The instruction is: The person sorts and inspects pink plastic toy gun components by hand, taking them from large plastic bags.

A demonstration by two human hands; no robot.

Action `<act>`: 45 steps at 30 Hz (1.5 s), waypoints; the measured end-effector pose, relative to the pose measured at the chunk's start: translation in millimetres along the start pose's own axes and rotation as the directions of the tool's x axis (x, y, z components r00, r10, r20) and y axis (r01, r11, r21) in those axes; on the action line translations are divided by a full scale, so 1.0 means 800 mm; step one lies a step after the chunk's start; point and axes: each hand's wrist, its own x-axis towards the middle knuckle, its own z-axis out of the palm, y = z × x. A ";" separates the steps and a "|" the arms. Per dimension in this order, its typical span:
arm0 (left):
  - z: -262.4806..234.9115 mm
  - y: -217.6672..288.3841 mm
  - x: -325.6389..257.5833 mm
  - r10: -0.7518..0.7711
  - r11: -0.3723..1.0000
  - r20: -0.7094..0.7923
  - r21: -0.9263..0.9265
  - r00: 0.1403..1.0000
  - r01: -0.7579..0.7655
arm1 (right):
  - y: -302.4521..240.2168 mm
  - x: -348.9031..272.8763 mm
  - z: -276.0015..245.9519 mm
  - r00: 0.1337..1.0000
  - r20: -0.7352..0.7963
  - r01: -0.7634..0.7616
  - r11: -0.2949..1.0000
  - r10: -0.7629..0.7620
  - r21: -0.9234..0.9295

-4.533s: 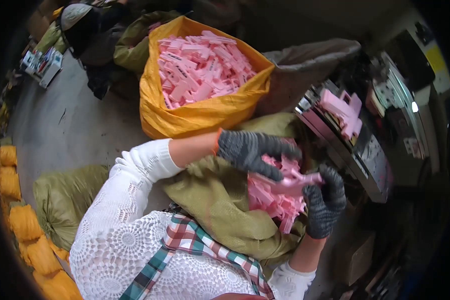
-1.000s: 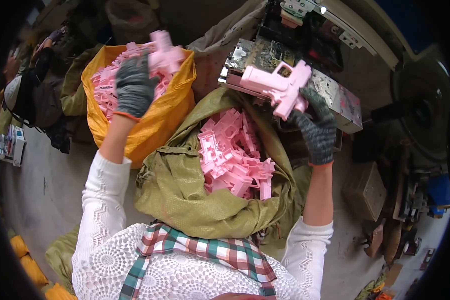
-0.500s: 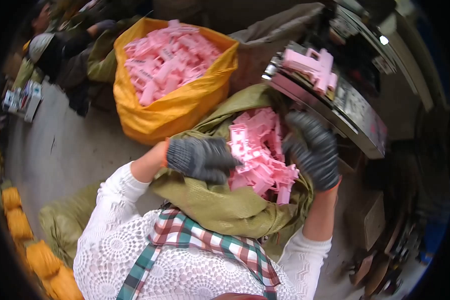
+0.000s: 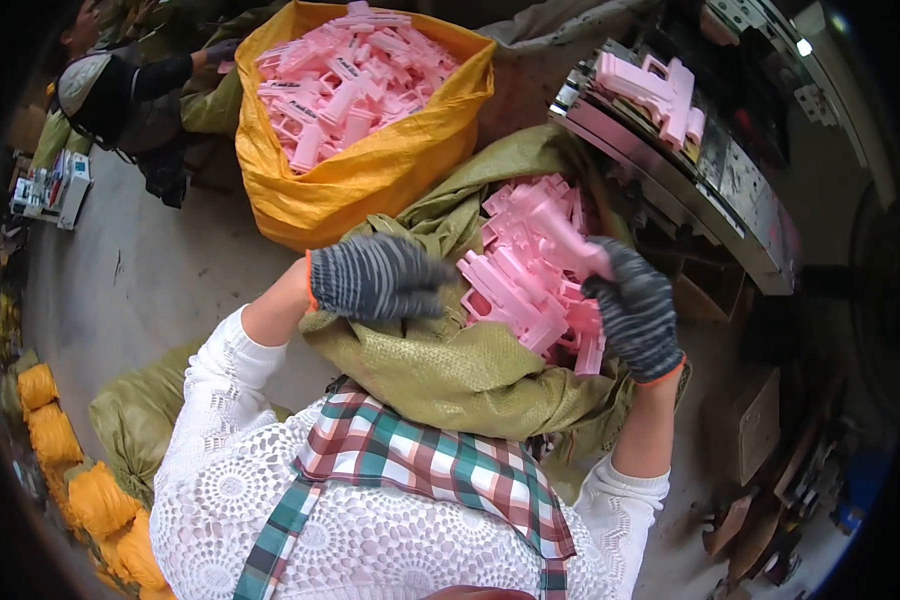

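Observation:
An olive woven sack [image 4: 450, 385] stands open against my lap, full of pink plastic toy pistols [image 4: 515, 295]. My right hand [image 4: 635, 310], in a grey striped knit glove, is at the sack's right side, closed on the end of one pink toy pistol [image 4: 570, 240] tilted above the heap. My left hand [image 4: 375, 280], gloved alike, hovers over the sack's left rim. Its fingers stretch toward the heap, their tips blurred, and nothing shows in them. One more pink toy pistol [image 4: 650, 95] lies on the machine's bed to the right.
A yellow sack [image 4: 360, 200] full of printed pink toy pistols stands ahead to the left. The machine [image 4: 690, 210] juts in at the right. Yellow bundles [image 4: 55, 435] and another olive sack [image 4: 150, 420] lie at left. Far left, another person [image 4: 120, 95] works.
My right hand has taken hold of a pink toy pistol and tilted it up from the heap. My left hand has drawn back leftward from the toys. The view has shifted slightly.

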 end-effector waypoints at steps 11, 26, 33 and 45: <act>-0.030 -0.005 0.096 0.414 0.808 -0.446 -0.220 0.793 -0.546 | -0.050 0.001 -0.030 0.933 -0.353 0.248 0.845 -0.075 0.475; -0.109 0.003 0.224 0.484 0.829 -0.756 0.558 0.441 0.047 | -0.008 -0.033 -0.082 0.932 -0.362 0.170 0.871 0.010 0.462; -0.163 0.060 0.259 0.155 0.719 -0.471 0.657 0.868 0.229 | 0.009 -0.030 -0.074 0.874 -0.478 0.133 0.903 0.088 0.408; -0.112 -0.101 -0.002 -0.010 0.325 -0.872 0.460 0.490 0.826 | 0.063 0.101 -0.104 0.900 -0.398 0.149 0.984 -0.177 -0.100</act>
